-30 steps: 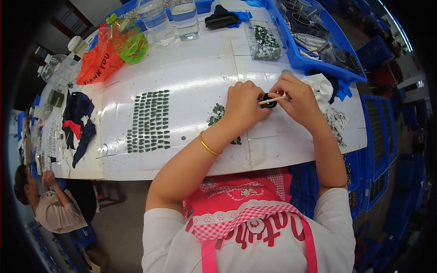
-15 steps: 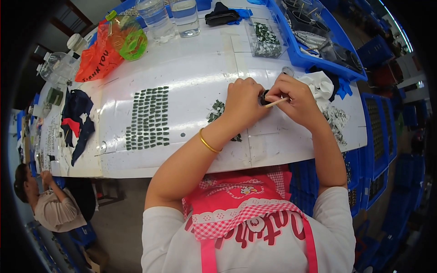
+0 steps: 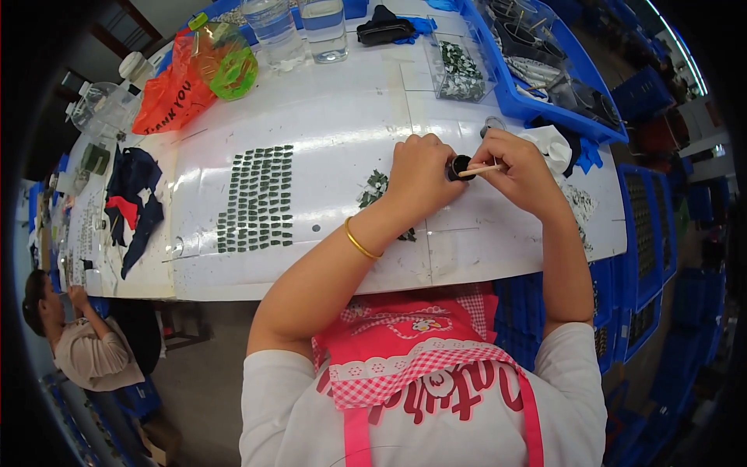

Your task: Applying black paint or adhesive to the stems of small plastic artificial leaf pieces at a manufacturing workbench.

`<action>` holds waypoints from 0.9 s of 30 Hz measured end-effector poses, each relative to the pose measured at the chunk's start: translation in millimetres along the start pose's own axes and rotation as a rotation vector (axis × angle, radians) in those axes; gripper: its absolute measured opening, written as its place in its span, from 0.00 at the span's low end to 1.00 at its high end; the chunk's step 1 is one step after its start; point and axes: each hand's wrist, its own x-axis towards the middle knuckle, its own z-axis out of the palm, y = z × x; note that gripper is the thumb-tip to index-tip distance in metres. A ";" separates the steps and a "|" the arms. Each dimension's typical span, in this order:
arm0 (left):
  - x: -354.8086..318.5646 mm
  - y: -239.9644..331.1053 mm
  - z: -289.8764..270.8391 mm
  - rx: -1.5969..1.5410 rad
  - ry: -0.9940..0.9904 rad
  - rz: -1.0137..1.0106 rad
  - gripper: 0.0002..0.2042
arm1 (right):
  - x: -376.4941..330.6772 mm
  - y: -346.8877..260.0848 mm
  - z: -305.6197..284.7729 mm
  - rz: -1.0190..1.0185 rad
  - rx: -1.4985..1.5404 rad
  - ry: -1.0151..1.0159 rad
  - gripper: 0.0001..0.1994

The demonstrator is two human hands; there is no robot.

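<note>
My left hand [image 3: 422, 170] is closed round a small dark round pot [image 3: 460, 163], its mouth turned toward me. In my right hand [image 3: 512, 168] a thin pale wooden stick [image 3: 482, 170] is pinched, one end at the pot's rim. Partly behind my left hand and wrist lies a loose pile of dark green and white chips [image 3: 372, 189]. Farther left, small dark green pieces [image 3: 257, 198] lie in neat rows on the white tabletop [image 3: 327, 124].
Beyond my right hand are a crumpled white cloth [image 3: 551, 148], a clear box of chips [image 3: 459, 71] and a blue tray [image 3: 580, 121]. Water containers [image 3: 324, 31], a green-bottomed bottle [image 3: 231, 70] and a red bag [image 3: 173, 97] stand at the back. A person [image 3: 89, 342] sits far left.
My right hand has moved slightly right, drawing the stick with it. The pot's dark mouth shows more fully now. My left hand stays nearly in place.
</note>
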 end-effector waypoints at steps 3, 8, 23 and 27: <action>-1.4 -3.3 1.3 -0.022 0.018 0.014 0.10 | 5.9 3.1 8.4 -0.010 0.019 0.065 0.04; -0.9 -2.1 1.0 -0.047 0.014 -0.002 0.10 | 4.9 1.3 11.4 -0.033 0.068 0.065 0.04; 0.1 -2.0 0.5 -0.019 -0.055 -0.034 0.10 | 5.1 1.2 6.2 -0.027 0.060 0.054 0.04; -0.4 -2.7 1.1 -0.062 -0.074 -0.037 0.09 | 6.5 2.8 7.2 -0.018 0.006 0.074 0.05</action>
